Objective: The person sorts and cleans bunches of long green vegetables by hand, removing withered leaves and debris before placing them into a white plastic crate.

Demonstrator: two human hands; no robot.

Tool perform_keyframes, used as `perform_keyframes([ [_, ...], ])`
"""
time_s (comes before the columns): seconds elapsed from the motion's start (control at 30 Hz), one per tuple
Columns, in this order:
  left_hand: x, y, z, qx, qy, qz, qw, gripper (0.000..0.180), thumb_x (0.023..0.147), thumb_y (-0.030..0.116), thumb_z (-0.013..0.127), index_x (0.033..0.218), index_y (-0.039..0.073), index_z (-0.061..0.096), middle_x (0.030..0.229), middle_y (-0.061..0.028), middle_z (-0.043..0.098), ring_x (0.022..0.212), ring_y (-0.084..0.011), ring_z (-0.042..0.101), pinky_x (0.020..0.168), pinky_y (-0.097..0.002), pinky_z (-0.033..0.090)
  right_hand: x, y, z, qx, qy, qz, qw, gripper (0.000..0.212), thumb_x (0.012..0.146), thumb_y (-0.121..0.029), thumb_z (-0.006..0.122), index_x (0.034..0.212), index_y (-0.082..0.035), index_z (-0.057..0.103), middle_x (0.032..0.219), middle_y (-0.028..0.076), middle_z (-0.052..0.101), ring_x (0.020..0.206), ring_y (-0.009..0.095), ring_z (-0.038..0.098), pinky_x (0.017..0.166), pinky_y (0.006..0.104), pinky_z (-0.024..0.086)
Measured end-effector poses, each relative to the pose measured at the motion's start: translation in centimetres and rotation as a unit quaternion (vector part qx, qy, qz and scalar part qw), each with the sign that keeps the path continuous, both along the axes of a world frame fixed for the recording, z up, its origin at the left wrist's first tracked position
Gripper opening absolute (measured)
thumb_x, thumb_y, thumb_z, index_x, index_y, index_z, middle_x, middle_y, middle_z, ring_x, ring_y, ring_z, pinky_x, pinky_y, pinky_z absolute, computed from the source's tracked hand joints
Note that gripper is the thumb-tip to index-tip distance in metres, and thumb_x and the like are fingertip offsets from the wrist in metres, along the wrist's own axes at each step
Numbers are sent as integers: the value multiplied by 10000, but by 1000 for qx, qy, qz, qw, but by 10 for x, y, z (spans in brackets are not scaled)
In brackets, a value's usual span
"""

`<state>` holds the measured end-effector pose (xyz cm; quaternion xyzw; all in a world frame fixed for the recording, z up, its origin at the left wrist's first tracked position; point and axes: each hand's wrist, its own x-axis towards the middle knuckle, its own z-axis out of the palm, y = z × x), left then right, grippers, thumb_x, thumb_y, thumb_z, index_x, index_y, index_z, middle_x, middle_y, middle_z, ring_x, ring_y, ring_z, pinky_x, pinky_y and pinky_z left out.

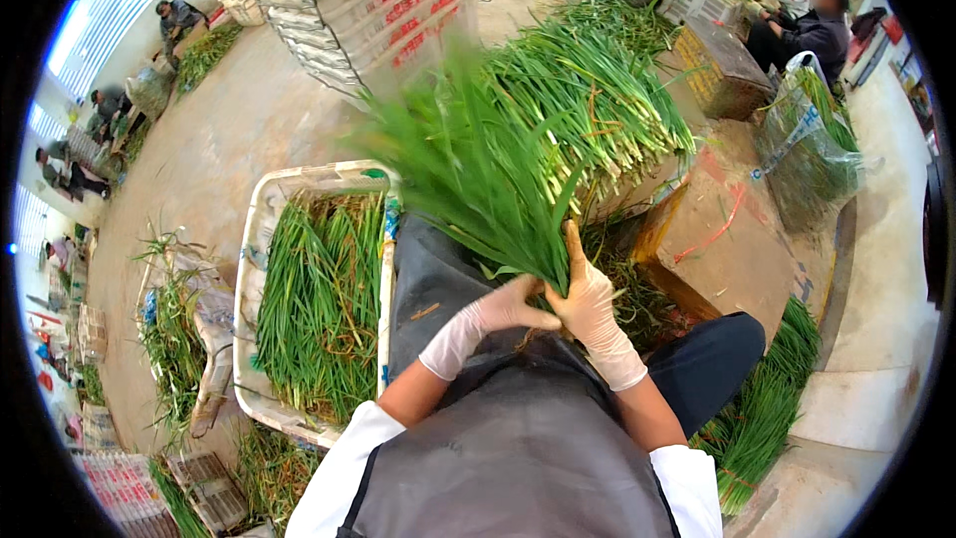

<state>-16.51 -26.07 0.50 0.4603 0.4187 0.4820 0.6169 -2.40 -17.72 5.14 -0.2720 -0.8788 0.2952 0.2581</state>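
A bunch of garlic chives (498,179) with long flat green leaves is gripped near its lower end by my right hand (588,314), in a thin white glove. The leaves fan up and to the left, their tips blurred by motion. My left hand (498,311), gloved too, is beside the bunch's base and touches or nearly touches my right hand. Its thumb and fingers are apart, with a gap between them. Below both hands lies the dark apron (498,438) over my lap. The lower stalk ends are mostly hidden by my right hand.
At left stands a white plastic crate (244,289) of chives. Stacked white crates (368,10) rise ahead. Tied chive bundles (597,100) lie ahead right, beyond a low wooden box or stool (737,229). More chives (767,408) lie at right. Several people work farther off.
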Motion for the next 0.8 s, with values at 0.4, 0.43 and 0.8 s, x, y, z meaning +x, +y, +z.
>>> perform_keyframes([
  [0.4,80,52,60,86,-88,317,940,506,777,71,706,1239,4,512,1220,-117,585,1103,-196,543,975,-340,410,33,8,-25,-8,226,-60,972,837,677,-51,761,1375,-66,301,1257,180,481,1131,339,526,919,408,447],
  [0.43,89,55,59,86,-98,338,932,495,780,70,704,1235,4,518,1227,-118,580,1108,-196,540,976,-344,410,37,11,-14,-61,234,-39,970,802,705,-37,749,1353,-84,278,1292,174,461,1148,315,522,931,390,440],
  [0.8,84,83,54,61,57,167,982,518,753,251,751,1181,12,581,1147,-86,620,1060,-178,561,979,-333,397,55,34,-46,-115,161,-90,976,498,733,-54,696,1195,-52,510,1006,157,652,937,292,646,787,372,520],
])
